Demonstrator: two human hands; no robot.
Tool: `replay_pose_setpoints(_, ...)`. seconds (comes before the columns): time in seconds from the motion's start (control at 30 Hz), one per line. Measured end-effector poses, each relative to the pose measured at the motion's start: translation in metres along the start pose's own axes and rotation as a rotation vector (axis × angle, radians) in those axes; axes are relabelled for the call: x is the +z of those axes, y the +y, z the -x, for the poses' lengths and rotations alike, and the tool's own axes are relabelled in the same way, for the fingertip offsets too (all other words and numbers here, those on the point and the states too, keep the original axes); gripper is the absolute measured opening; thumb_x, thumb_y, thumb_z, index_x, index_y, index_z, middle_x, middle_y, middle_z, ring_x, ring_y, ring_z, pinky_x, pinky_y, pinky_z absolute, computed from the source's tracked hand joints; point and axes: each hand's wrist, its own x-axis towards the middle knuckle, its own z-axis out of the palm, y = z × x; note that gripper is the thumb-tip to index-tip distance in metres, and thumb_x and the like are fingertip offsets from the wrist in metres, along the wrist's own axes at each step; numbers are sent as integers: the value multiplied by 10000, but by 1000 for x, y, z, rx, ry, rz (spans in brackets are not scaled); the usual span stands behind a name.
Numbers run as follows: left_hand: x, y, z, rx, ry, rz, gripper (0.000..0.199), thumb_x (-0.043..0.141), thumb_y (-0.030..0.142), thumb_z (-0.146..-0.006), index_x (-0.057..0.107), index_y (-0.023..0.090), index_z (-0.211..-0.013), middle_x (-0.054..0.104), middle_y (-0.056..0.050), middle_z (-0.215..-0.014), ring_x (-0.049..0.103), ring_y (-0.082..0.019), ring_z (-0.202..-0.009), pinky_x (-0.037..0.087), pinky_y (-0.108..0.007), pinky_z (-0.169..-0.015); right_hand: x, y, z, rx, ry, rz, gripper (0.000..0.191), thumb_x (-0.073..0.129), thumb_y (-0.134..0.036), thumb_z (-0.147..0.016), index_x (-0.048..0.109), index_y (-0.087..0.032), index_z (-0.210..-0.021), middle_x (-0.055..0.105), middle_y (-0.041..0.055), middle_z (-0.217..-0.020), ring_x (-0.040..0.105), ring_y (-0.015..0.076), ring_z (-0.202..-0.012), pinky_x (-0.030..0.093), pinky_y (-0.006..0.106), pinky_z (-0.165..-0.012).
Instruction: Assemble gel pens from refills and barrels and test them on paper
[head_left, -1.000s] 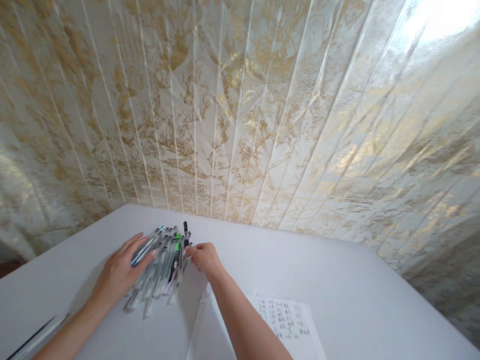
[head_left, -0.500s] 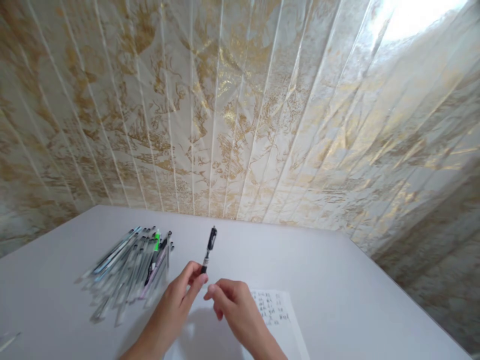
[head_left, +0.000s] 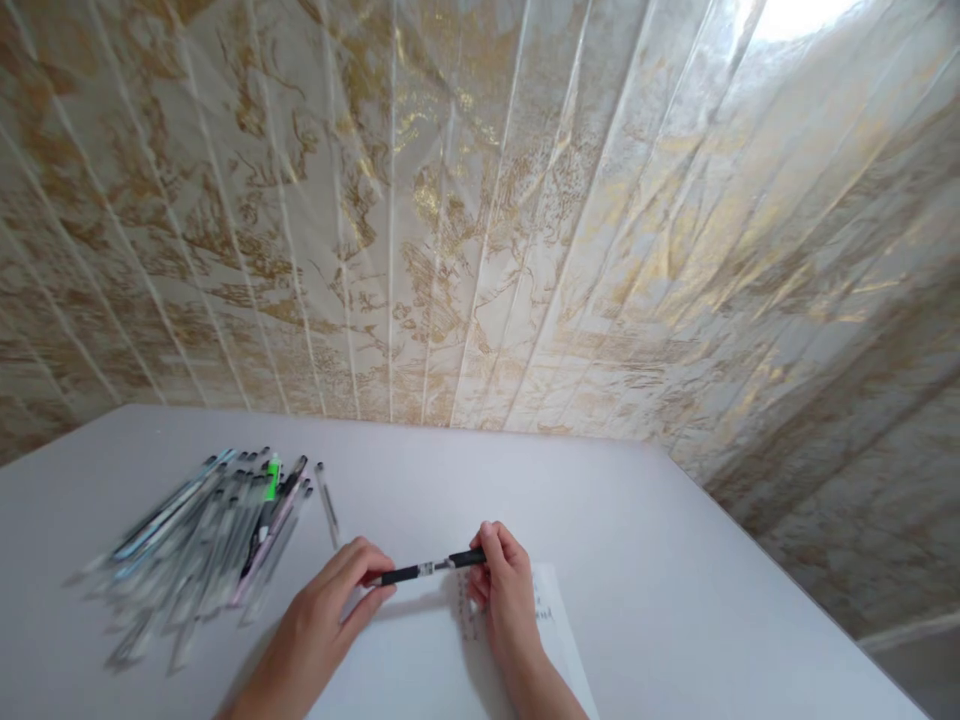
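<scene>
A black pen (head_left: 427, 569) with a clear middle section lies almost level between my two hands, above a sheet of paper. My left hand (head_left: 330, 610) pinches its left end between thumb and fingers. Around the other, darker end are the closed fingers of my right hand (head_left: 506, 590). Beneath both hands is the white paper (head_left: 420, 660), with handwriting on its upper right part, partly covered by my right hand.
To the left lies a spread pile of pens (head_left: 202, 540), several clear with black ends, one with a bright green part. A single slim pen (head_left: 328, 505) lies just right of the pile. Behind the white table (head_left: 637, 560) hangs a gold-patterned curtain (head_left: 450, 250).
The pen has turned from nearly upright to nearly level. My right hand has moved up and right and taken hold of its far end. The view has shifted slightly to the right.
</scene>
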Motion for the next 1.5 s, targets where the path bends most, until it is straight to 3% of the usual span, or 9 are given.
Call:
replay_pose_setpoints(0.17, -3, -9, -6, 99, -47, -220, 61, 570, 277, -889, 620, 244, -876, 667, -10, -902, 631, -193, -876, 463, -284, -777, 0, 1, 1, -21, -110, 93, 403, 651, -563, -779, 515, -197, -679, 338, -113, -416, 211, 45, -364, 194, 178, -347)
replay_pose_setpoints(0.3, -12, -24, -10, 90, -48, -430, 176, 603, 236, -846, 639, 246, -1017, 691, -34, -1113, 633, -235, -1020, 435, -335, -842, 0, 2, 3, -50, -62, 69, 403, 656, -548, -784, 474, -208, -665, 285, -122, -441, 187, 51, -404, 204, 176, -372)
replay_pose_setpoints(0.53, -40, -37, -10, -64, 11, -707, 205, 521, 281, -861, 662, 208, -991, 717, -62, -957, 636, -300, -914, 402, -412, -787, 2, 1, 5, -21, -64, 60, 392, 727, -509, -730, 496, -200, -658, 321, -109, -462, 219, 54, -422, 219, 181, -391)
replay_pose_setpoints(0.7, -25, -8, -3, 8, -1, -433, 295, 607, 208, -794, 598, 246, -1086, 715, -20, -956, 649, -241, -893, 439, -367, -822, 4, -8, 4, 4, -34, 35, 435, 702, -569, -720, 458, -216, -652, 233, -129, -449, 174, 58, -421, 220, 177, -384)
replay_pose_setpoints(0.83, -3, 17, 3, -30, -45, -194, 13, 577, 244, -863, 566, 242, -855, 654, 44, -727, 627, -145, -648, 460, -233, -610, 3, -17, 0, 34, -9, 62, 459, 708, -604, -692, 462, -219, -653, 187, -142, -446, 116, 53, -413, 184, 175, -355)
replay_pose_setpoints(1.17, 0, 11, 7, 167, 19, -371, 244, 425, 274, -962, 549, 229, -758, 616, 10, -687, 573, -182, -629, 389, -282, -604, 2, 0, -1, 88, -22, 62, 451, 715, -599, -698, 462, -225, -705, 186, -144, -449, 124, 55, -417, 164, 171, -367)
replay_pose_setpoints(1.3, -3, 14, 7, 69, -1, -278, 396, 315, 303, -991, 484, 218, -642, 566, 16, -615, 535, -161, -587, 372, -267, -585, 2, -4, 1, 50, -97, 30, 377, 725, -536, -730, 529, -225, -813, 239, -127, -509, 181, 63, -439, 239, 169, -394)
replay_pose_setpoints(1.4, -7, 12, 6, -72, -10, -131, 468, 245, 367, -995, 448, 216, -602, 522, 23, -586, 526, -147, -577, 384, -249, -589, -1, -20, 1, -14, -263, 45, 333, 737, -445, -758, 586, -224, -955, 413, -82, -620, 356, 79, -513, 390, 211, -520)
replay_pose_setpoints(1.5, -10, 9, 4, -213, -22, -23, 514, 229, 446, -980, 426, 217, -564, 471, 32, -551, 496, -141, -535, 375, -242, -559, -8, -38, 1, -20, -421, 123, 282, 743, -366, -771, 616, -198, -959, 584, -13, -761, 514, 118, -657, 432, 252, -662)
